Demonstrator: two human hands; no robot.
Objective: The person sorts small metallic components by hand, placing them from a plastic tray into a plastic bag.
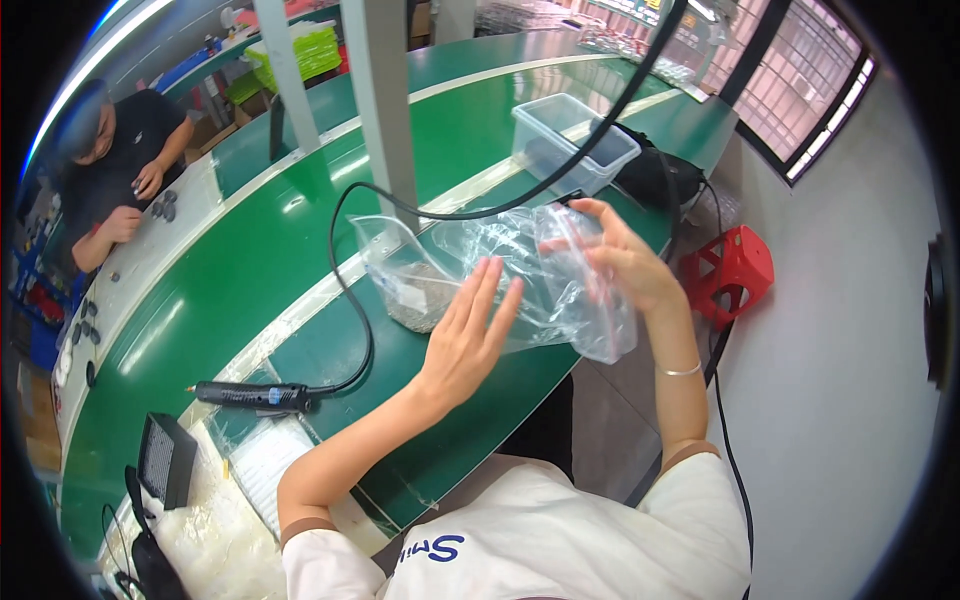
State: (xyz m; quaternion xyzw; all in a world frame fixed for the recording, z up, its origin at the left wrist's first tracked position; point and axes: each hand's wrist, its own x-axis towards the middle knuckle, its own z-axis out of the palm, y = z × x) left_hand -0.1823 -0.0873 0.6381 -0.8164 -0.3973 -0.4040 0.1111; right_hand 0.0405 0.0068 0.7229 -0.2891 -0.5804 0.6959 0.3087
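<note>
In the head view my right hand (630, 262) is closed on a crumpled transparent plastic bag (590, 300), gathered between thumb and fingers above the green table. My left hand (468, 325) is open, its fingers straight and fairly close together. It lies against or just over the left part of the film; whether it presses on it I cannot tell. Just beyond those fingertips stands another transparent bag (415, 300) with a mass of small greyish pieces at its bottom. Where one sheet of plastic ends and the other begins is hard to make out.
A black corded electric screwdriver (255, 395) lies left, its cable looping past a grey post (380, 110). Behind are a transparent bin (575, 145) and a black bag (665, 175). A red stool (735, 270) stands right. Across the table sits a co-worker (125, 150) handling small dark parts.
</note>
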